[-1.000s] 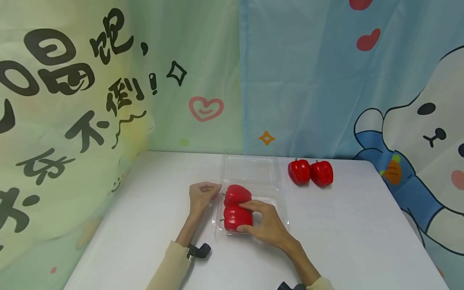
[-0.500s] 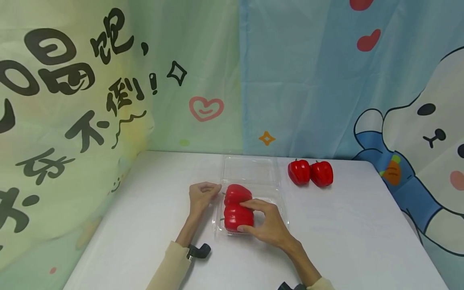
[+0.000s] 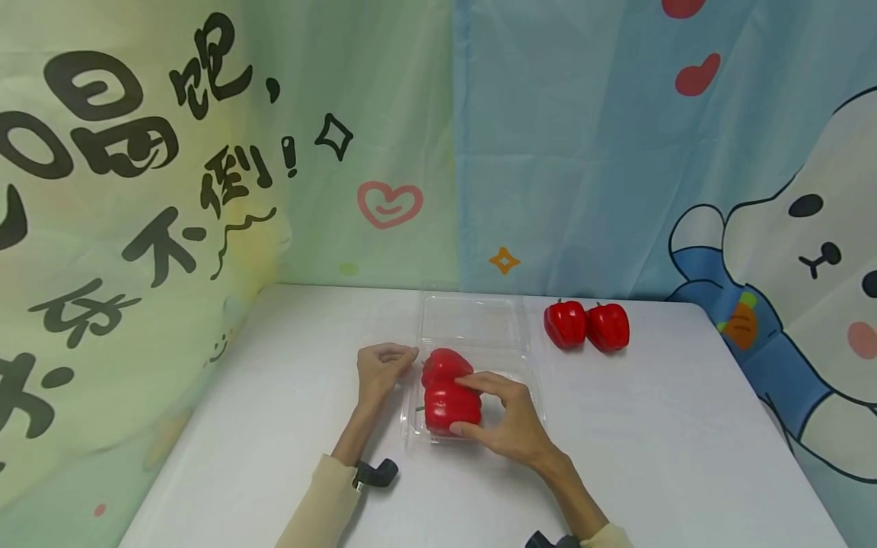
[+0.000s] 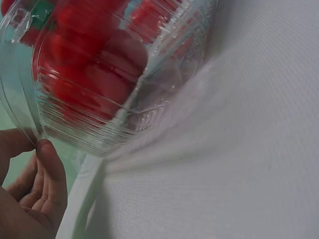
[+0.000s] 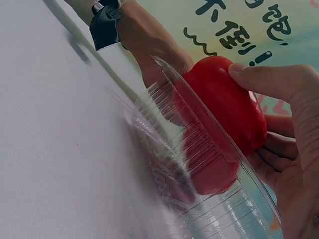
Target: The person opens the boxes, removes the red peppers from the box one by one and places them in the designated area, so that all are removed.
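A clear plastic clamshell box (image 3: 510,418) lies on the table with its lid (image 3: 473,321) folded back, away from me. Two red bell peppers sit in its left half, a far pepper (image 3: 445,365) and a near pepper (image 3: 448,409). My left hand (image 3: 382,373) pinches the box's left rim between thumb and finger, as the left wrist view confirms. With thumb and fingers, my right hand (image 3: 510,415) grips the near pepper from its right side. In the right wrist view, that pepper (image 5: 224,104) stands partly above the box's rim, and its lower part shows through the clear wall.
Two more red bell peppers, a left one (image 3: 566,325) and a right one (image 3: 608,328), stand side by side at the back right of the white table (image 3: 671,426). A printed curtain (image 3: 562,152) hangs behind the table's far edge.
The near pepper has shifted slightly right and up in the head view, together with my right hand. The far pepper has tilted a little. My left hand stays at the rim.
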{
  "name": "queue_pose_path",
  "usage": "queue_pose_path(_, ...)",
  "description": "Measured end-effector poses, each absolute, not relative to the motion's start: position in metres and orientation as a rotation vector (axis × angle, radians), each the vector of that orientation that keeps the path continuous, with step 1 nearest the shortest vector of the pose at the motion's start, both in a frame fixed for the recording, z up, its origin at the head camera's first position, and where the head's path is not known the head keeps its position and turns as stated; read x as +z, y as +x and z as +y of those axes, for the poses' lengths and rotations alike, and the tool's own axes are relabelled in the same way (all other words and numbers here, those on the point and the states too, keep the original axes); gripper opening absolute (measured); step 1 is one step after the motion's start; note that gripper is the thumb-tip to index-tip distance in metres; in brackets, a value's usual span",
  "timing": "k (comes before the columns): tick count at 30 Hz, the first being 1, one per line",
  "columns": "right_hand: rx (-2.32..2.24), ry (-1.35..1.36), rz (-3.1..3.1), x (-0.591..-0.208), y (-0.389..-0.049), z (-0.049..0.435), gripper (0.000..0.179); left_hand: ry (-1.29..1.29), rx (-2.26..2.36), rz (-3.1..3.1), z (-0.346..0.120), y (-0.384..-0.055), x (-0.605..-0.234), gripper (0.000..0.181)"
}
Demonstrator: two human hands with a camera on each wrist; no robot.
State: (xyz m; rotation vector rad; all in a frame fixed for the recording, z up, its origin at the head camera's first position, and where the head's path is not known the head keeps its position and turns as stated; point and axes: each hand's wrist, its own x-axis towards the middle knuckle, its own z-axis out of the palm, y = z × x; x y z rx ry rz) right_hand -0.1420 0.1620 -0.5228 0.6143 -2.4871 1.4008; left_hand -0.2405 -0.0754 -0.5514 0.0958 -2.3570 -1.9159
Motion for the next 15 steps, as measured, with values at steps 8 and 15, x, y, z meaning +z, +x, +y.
queue_pose_path(8,1.439,0.618,-2.476,-0.5235,-0.1425,0.1632,0.062,0.091,-1.914,-2.362,-0.0759,-0.2416,-0.5522,0.019)
queue_pose_path(15,1.443,0.622,-2.467,-0.5238,-0.1416,0.1634,0.062,0.098,-1.891,-2.381,-0.076,-0.2413,-0.553,0.021)
